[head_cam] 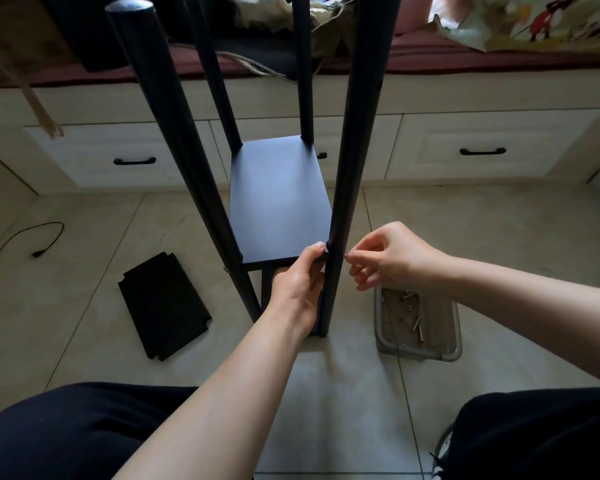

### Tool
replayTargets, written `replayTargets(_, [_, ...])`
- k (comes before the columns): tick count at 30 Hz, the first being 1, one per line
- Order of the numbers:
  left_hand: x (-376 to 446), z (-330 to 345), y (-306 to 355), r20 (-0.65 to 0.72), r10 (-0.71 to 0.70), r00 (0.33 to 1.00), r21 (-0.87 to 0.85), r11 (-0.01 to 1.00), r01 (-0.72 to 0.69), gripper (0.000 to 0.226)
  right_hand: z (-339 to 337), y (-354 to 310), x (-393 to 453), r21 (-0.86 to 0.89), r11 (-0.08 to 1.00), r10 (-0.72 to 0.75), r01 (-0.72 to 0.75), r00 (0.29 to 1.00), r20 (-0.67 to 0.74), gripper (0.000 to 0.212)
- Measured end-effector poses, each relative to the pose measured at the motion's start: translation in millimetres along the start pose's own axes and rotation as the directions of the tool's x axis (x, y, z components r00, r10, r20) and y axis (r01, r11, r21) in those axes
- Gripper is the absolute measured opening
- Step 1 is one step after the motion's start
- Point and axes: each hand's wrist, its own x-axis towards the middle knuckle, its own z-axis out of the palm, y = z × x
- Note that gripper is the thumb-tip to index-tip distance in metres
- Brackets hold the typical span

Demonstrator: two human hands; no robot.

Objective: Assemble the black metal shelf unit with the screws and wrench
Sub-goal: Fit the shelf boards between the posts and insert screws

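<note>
The black shelf unit stands on the tiled floor with several tall round posts; its near-right post (347, 174) rises past my hands. A black shelf board (278, 202) sits low between the posts. My left hand (297, 285) grips the board's front right corner, thumb on top, fingers underneath. My right hand (385, 258) pinches a small silver screw (345, 257) against the right side of that post at board height. A clear plastic tray (451, 344) with several silver screws lies on the floor to the right. No wrench is visible.
Spare black shelf boards (163, 306) lie stacked flat on the floor at left. A black cable (25, 244) curls at far left. White drawers with black handles (482, 151) run along the back under a cluttered bench. My knees frame the bottom.
</note>
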Motion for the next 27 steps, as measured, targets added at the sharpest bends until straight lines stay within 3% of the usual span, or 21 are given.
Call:
replayTargets(14, [1.4, -4.4, -4.9, 0.035, 0.015, 0.999, 0.004, 1.0, -0.015, 0.006, 9.1, -2.8, -5.4, 0.139, 0.99, 0.027, -0.012, 0.994, -0.105, 0.013])
replayTargets(27, [-1.2, -3.1, -4.8, 0.05, 0.037, 0.998, 0.002, 0.999, -0.037, 0.007, 9.1, 3.0, -8.0, 0.271, 0.962, 0.048, -0.03, 0.997, -0.059, 0.01])
